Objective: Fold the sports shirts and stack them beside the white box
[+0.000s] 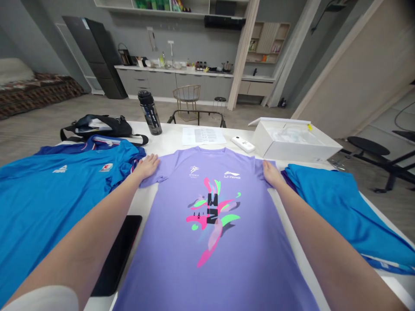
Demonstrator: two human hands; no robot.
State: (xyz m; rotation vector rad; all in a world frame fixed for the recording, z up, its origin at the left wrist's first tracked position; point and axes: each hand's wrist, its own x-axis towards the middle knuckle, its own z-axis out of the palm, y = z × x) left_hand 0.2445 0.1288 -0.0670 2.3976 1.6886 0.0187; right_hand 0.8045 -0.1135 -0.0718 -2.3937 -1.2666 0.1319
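Note:
A purple short-sleeved T-shirt (181, 250) lies spread front-up before me, its collar pointing away. White logos sit on its chest above a pink, green and black print. My left hand (149, 166) rests on the left sleeve's outer end, fingers stretched over the cloth. At the opposite sleeve, my right hand (272, 173) holds the edge with its fingers together; part of the grip is hidden. Left of the T-shirt lies a blue shirt (61, 198), partly over a darker navy garment (94, 141). Beneath my left forearm is a black tablet-like slab (121, 250).
Folded blue clothing (337, 207) lies at the right. Along the table's (171, 140) far side are a black bag (97, 126), a dark bottle (149, 113), a printed sheet (203, 135), a small white device (243, 144) and an open white box (292, 144). A chair (187, 94) stands beyond.

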